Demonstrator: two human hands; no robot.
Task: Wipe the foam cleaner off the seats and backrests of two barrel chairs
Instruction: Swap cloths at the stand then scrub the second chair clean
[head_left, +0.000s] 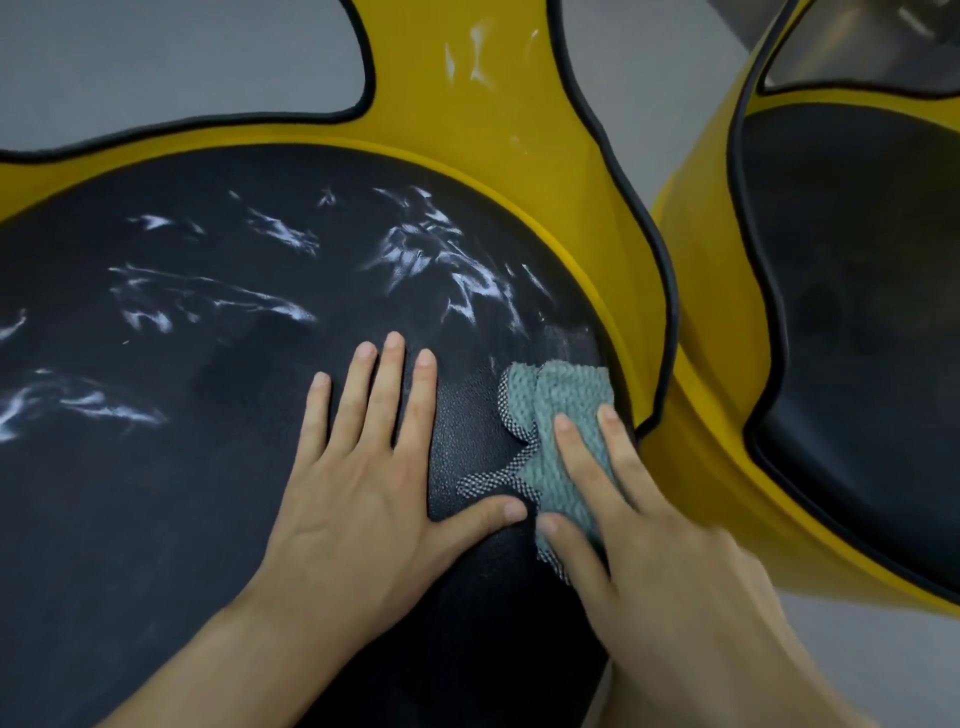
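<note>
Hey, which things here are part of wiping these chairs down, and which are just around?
Part of the job: cloth under the right hand; foam streaks; seat; backrest; second chair.
Just around: floor.

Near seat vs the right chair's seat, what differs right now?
The near seat carries white foam streaks; the right chair's seat shows none. The near seat has the left hand flat on it and the right hand pressing a green cloth; the right chair's seat bears nothing visible. Both are black, set in yellow shells.
</note>
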